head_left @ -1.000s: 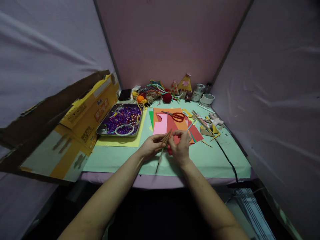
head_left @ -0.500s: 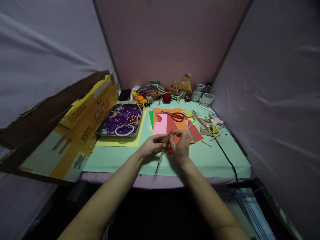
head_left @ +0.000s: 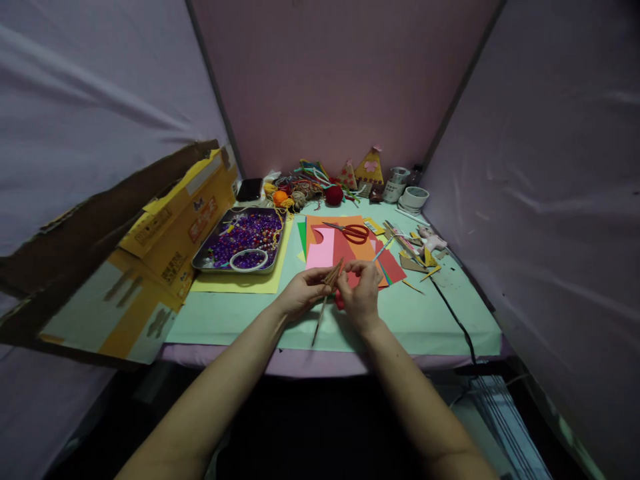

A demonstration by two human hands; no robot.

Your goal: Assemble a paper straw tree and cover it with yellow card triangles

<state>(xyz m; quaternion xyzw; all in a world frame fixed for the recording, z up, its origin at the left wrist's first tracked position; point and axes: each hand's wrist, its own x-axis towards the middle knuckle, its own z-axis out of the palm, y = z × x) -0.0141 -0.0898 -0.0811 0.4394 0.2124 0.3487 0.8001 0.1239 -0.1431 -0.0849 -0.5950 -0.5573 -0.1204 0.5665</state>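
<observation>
My left hand (head_left: 300,293) and my right hand (head_left: 361,293) meet over the front middle of the green table mat (head_left: 225,317). Both are closed on a small bundle of thin wooden sticks (head_left: 327,287) that slants from upper right down to lower left, its lower end poking out below my hands. Something red shows under my right hand. Just beyond my hands lies a stack of coloured paper sheets (head_left: 340,250), with red-handled scissors (head_left: 350,231) on top.
A metal tray of purple beads (head_left: 243,238) with a white ring in it sits on yellow paper at the left. An open cardboard box (head_left: 150,247) lies further left. Yarn balls (head_left: 305,193), cups (head_left: 407,193) and scraps (head_left: 415,250) line the back and right. A black cable (head_left: 455,317) runs to the front edge.
</observation>
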